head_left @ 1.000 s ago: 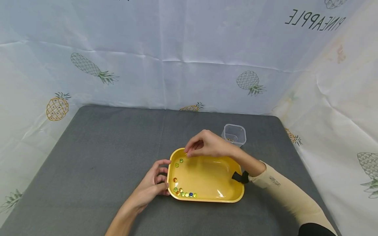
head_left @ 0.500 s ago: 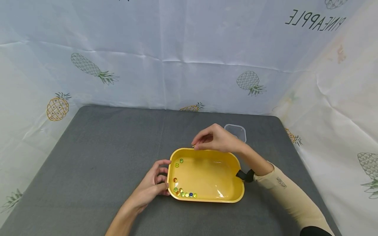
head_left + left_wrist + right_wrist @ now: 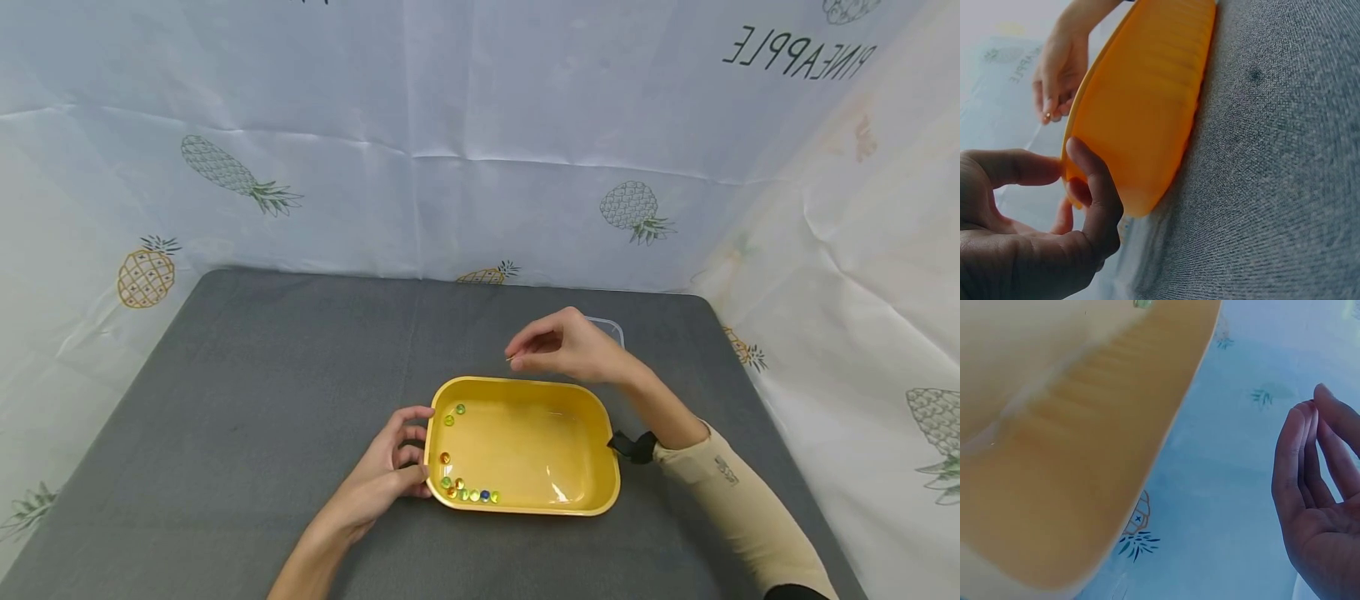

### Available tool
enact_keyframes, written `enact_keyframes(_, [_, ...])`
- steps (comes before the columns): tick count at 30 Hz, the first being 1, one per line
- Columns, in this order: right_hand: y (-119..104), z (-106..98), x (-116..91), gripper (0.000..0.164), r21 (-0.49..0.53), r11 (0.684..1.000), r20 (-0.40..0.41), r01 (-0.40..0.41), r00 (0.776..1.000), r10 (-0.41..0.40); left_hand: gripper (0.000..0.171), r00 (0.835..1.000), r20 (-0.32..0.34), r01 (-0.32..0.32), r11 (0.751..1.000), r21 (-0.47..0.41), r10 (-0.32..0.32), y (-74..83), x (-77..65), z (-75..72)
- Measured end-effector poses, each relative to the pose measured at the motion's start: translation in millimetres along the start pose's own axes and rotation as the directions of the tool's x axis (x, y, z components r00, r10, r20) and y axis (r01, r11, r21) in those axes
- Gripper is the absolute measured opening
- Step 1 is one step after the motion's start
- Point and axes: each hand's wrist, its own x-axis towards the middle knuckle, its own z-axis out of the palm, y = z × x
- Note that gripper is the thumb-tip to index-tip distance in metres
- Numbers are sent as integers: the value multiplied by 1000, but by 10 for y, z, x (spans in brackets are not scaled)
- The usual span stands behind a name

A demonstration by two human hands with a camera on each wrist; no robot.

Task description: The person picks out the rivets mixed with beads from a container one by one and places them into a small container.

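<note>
A yellow tray (image 3: 536, 446) with rounded corners stands on the grey tabletop. At its left end my left hand (image 3: 382, 475) grips the rim, thumb and fingers on either side of the wall (image 3: 1141, 94) in the left wrist view. Beyond the tray's far rim, my right hand (image 3: 566, 346) is raised and pinches a small amber glass marble (image 3: 1048, 115), mostly covered by the fingertips. Several marbles lie in the tray: green ones (image 3: 449, 420) at the upper left, an amber one (image 3: 446, 457) below, and a mixed row with a blue one (image 3: 485, 495) along the near edge.
A small clear plastic box (image 3: 611, 327) stands behind the right hand, mostly hidden by it. Around the grey table (image 3: 300, 358) hangs a pineapple-print cloth (image 3: 510, 100). A black strap (image 3: 636, 447) on the right wrist hangs at the tray's right end.
My right hand has lifted the amber marble from the tray's far left corner and moved right and away, past the far rim toward the clear box. The left hand and tray have stayed put.
</note>
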Motion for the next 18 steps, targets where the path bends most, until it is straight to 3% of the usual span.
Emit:
enact_keyframes(11, [17, -156, -140, 20, 45, 994, -99, -104, 989, 108, 77, 1000, -4, 9, 1000, -5, -9, 3, 3, 3])
enact_keyframes(18, [62, -251, -232, 20, 50, 993, -143, -109, 983, 115, 78, 1000, -7, 16, 1000, -7, -16, 3, 3, 1])
